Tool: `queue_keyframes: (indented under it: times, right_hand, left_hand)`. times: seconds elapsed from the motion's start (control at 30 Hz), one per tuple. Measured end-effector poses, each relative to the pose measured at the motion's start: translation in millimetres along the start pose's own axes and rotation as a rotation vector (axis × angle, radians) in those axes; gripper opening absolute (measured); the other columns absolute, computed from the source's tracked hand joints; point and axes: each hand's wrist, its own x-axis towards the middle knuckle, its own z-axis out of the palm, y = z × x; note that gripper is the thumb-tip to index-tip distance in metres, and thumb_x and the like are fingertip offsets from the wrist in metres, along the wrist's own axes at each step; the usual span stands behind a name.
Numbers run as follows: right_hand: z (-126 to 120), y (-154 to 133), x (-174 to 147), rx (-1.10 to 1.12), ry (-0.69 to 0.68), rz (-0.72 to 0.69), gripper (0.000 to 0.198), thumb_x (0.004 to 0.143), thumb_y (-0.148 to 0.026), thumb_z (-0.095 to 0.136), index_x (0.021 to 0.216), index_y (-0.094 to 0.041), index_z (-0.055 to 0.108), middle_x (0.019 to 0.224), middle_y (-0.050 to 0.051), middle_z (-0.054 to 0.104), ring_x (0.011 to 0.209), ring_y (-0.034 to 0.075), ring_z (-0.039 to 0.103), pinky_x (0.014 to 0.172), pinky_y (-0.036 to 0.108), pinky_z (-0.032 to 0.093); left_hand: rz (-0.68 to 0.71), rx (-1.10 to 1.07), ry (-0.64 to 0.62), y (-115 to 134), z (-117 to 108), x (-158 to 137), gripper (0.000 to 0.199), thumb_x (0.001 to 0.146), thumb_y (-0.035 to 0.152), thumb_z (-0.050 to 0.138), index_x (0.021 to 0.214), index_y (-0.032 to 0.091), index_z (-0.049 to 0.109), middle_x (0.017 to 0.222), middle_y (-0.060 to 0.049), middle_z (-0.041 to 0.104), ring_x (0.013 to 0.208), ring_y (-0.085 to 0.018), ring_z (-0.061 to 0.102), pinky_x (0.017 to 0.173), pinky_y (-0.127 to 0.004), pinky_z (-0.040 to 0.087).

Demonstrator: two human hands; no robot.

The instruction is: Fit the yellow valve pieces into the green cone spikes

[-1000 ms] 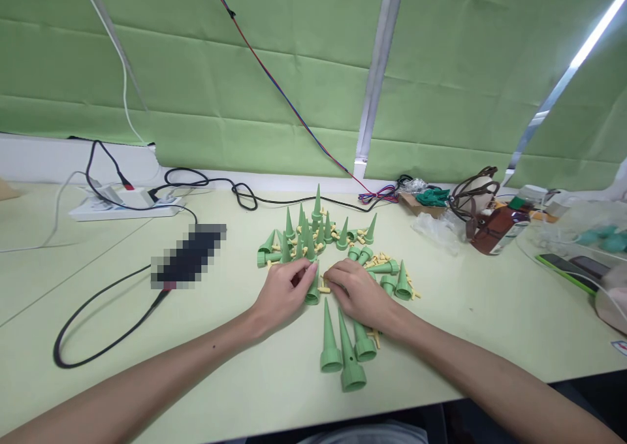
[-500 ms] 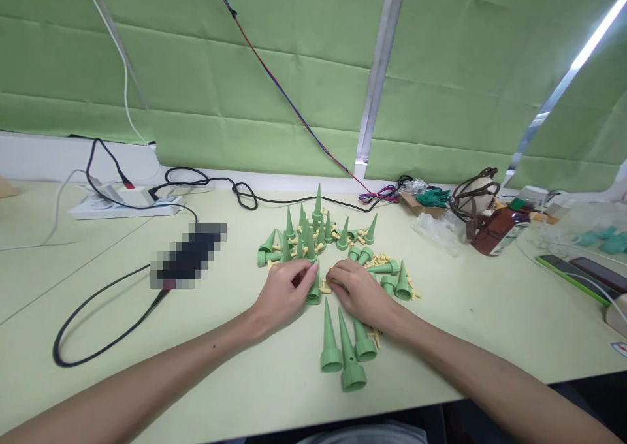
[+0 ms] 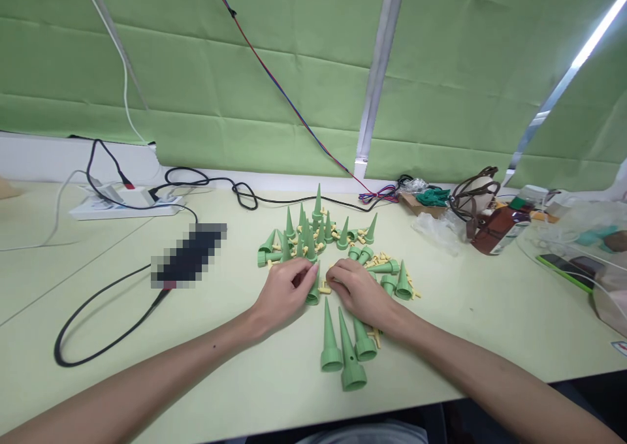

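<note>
My left hand is closed around a green plastic spike, whose wide hollow end faces me. Just right of it, the fingers of my right hand pinch a small yellow T-shaped valve close to the spike's side. Its far end is hidden behind the fingertips. In front of my hands lie three green spikes with their points away from me. Beyond them is a cluster of upright green spikes fitted with yellow valves. Loose spikes and yellow valves lie beside my right hand.
On the left are a pixelated dark device with a looped black cable and a white power strip. A brown bottle, clear plastic and a phone are at the right. A green covering hangs behind the table.
Both hands stay almost in place; the held spike shifts very slightly. At the far right edge, a hand-like shape has moved near the plastic and phones.
</note>
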Motion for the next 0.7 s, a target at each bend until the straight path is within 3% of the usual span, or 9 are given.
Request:
queue_keyframes:
  times: [0.13, 0.33, 0.7]
  right_hand:
    - [0.1, -0.6, -0.3, 0.005, 0.042, 0.003, 0.018, 0.097, -0.005, 0.051, 0.086, -0.017, 0.059, 0.087, 0.006, 0.061, 0.085, 0.020, 0.056, 0.080, 0.033, 0.046]
    - [-1.7, -1.4, -1.7, 0.061, 0.083, -0.008, 0.017, 0.096, -0.005, 0.049, 0.091, -0.018, 0.058, 0.091, 0.005, 0.059, 0.084, 0.019, 0.056, 0.076, 0.031, 0.047]
    - [-3.2, -7.3, -1.6, 0.192, 0.151, -0.078, 0.015, 0.097, -0.007, 0.050, 0.093, -0.020, 0.057, 0.091, 0.005, 0.059, 0.084, 0.018, 0.058, 0.075, 0.030, 0.049]
  left_hand:
    - [0.011, 0.007, 0.010, 0.2, -0.1, 0.0, 0.038, 0.099, 0.029, 0.050, 0.063, 0.016, 0.047, 0.060, 0.003, 0.046, 0.056, -0.010, 0.041, 0.056, -0.025, 0.031]
    - [-0.009, -0.021, -0.027, 1.2, -1.6, 0.6, 0.023, 0.098, 0.029, 0.051, 0.082, 0.017, 0.063, 0.070, 0.001, 0.058, 0.062, -0.012, 0.050, 0.059, -0.025, 0.037]
    - [0.013, -0.030, -0.080, 0.1, -1.5, 0.6, 0.022, 0.099, 0.028, 0.050, 0.084, 0.018, 0.063, 0.073, 0.001, 0.057, 0.063, -0.012, 0.049, 0.059, -0.026, 0.037]
